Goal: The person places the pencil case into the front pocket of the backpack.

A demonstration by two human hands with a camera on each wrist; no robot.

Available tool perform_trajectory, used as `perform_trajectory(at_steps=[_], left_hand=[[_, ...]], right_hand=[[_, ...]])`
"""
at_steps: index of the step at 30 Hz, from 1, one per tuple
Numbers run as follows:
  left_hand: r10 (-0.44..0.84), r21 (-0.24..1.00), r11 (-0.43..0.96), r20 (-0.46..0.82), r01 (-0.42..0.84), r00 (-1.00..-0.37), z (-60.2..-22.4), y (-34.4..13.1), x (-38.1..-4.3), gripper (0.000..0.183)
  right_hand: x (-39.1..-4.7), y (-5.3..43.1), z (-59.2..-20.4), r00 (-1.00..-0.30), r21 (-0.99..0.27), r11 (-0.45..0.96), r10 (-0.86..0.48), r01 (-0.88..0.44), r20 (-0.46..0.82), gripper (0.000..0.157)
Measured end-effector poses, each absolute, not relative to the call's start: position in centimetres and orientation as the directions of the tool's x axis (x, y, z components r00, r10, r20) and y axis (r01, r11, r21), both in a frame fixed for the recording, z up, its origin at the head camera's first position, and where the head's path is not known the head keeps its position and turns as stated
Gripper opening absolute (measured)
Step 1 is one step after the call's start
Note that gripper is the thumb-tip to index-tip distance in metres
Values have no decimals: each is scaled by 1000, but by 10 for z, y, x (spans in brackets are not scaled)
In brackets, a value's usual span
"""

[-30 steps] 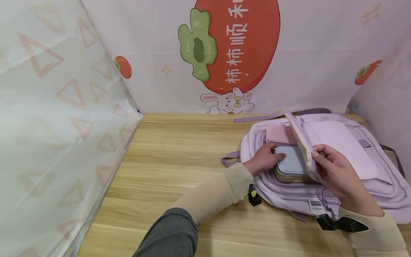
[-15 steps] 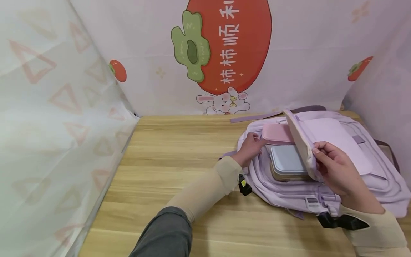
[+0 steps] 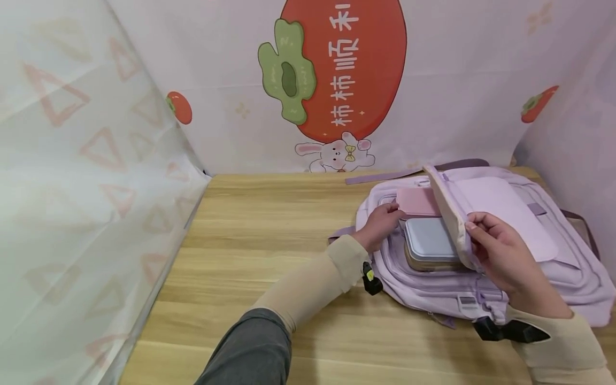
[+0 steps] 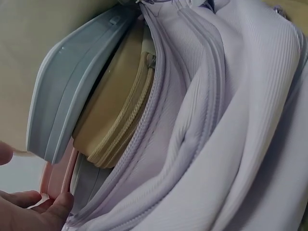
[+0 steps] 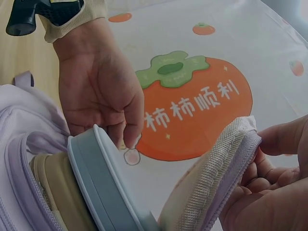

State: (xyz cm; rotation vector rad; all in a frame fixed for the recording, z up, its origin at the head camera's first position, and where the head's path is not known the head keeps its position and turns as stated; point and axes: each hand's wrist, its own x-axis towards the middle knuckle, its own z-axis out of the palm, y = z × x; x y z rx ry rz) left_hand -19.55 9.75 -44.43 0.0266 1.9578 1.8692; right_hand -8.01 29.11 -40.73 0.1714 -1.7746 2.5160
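A light purple backpack (image 3: pixel 563 289) lies on the table with its front pocket unzipped. My right hand (image 3: pixel 507 256) pinches the edge of the pocket flap (image 5: pixel 211 178) and keeps it raised. Inside sit a pale blue case (image 3: pixel 431 238) and, under it, a tan zippered case (image 4: pixel 115 101). Behind the blue one lies a pink case (image 3: pixel 418 201). My left hand (image 3: pixel 380 224) grips the pink case's near-left corner with curled fingers. Beneath the pink case a grey edge (image 4: pixel 86 178) shows; what it belongs to is hidden.
The wooden table (image 3: pixel 250 240) stretches left of the backpack. A purple strap (image 3: pixel 380 176) lies along the back edge. Printed cloth walls (image 3: pixel 231 133) stand behind and at both sides. A buckle (image 3: pixel 468 305) hangs at the backpack's near side.
My left hand has left the blue case, drawn back leftward, then come to the pink case's corner. The pink case has tilted slightly. My right hand keeps its hold on the flap.
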Motion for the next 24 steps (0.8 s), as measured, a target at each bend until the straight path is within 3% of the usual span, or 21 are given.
perform_trajectory(at_steps=[11, 15, 17, 20, 24], left_hand=[[354, 953, 31, -293, -302, -888, -450, 92, -191, 44], [338, 954, 20, -289, -300, -895, -447, 76, -189, 42], [331, 951, 12, -295, -308, -897, -445, 67, -186, 42], [350, 946, -22, -297, -325, -888, -442, 50, -181, 42], [371, 943, -68, -279, -326, -886, -439, 30, -174, 41]], right_hand=[[-75, 288, -408, -996, -951, -299, -23, -79, 90, 23], [-77, 285, -406, -994, -970, -223, -37, -92, 102, 23], [-78, 282, -403, -993, -988, -116, -57, -100, 107, 20], [-81, 274, -396, -989, -972, 196, -86, -131, 116, 10], [-85, 259, -389, -975, -780, 586, -141, -222, 172, 7]])
